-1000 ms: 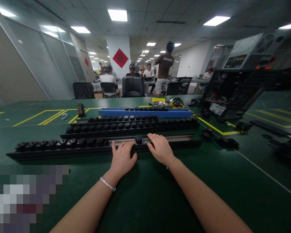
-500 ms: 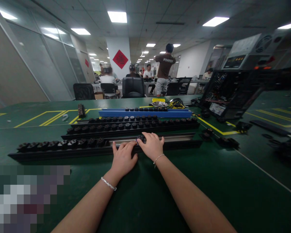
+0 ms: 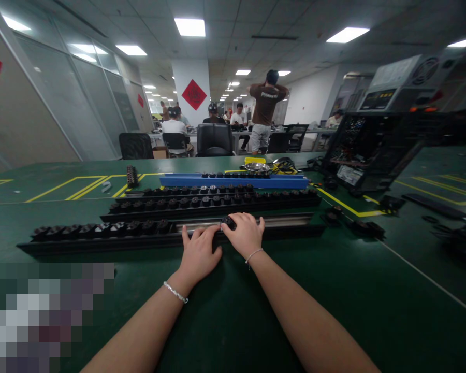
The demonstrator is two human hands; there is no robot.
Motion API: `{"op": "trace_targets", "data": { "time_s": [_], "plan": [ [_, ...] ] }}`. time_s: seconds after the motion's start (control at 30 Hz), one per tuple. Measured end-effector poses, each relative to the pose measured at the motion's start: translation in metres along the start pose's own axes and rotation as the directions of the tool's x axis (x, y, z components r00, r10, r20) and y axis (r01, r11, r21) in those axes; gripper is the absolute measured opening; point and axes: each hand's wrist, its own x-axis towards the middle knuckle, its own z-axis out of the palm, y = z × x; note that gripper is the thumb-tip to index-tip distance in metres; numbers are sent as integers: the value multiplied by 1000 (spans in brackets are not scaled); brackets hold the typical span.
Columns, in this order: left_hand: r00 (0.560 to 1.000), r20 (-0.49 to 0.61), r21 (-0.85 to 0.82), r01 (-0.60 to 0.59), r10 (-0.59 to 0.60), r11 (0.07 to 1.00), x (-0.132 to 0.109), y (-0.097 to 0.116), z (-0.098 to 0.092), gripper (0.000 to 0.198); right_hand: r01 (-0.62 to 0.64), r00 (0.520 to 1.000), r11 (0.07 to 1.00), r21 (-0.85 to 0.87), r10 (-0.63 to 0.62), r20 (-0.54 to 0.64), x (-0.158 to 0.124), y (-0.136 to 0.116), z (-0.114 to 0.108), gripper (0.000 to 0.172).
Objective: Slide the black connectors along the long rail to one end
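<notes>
The right hand (image 3: 244, 234) grips a black socket module (image 3: 229, 221), so the left (image 3: 200, 254), loosely spread, should steady the black rail (image 3: 140, 243) beneath both.

A silvery-white bracelet (image 3: 175, 292) with a knobbly, bead-like band circles the wrist of a worker's bare left hand (image 3: 200, 257), while a finer, chain-like silver-toned bracelet (image 3: 253, 255) rings the wrist of the equally bare right hand (image 3: 244, 233), a short end dangling from it. The left forearm (image 3: 135, 331) and right forearm (image 3: 306, 308) are uncovered; the bracelets' clasps are too small to make out.
</notes>
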Motion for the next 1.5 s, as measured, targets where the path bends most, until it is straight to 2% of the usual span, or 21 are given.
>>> {"op": "trace_targets", "data": {
  "time_s": [0.9, 1.5],
  "plan": [
    [999, -23, -3, -39, 39, 999, -1, -3, 3, 44, 12, 992, 999, 38, -7, -122, 0, 12, 6, 26],
    [999, -1, 10, -38, 38, 999, -2, -1, 0, 44, -30, 990, 998, -48, 23, -142, 0, 26, -9, 22]
  ]
}}
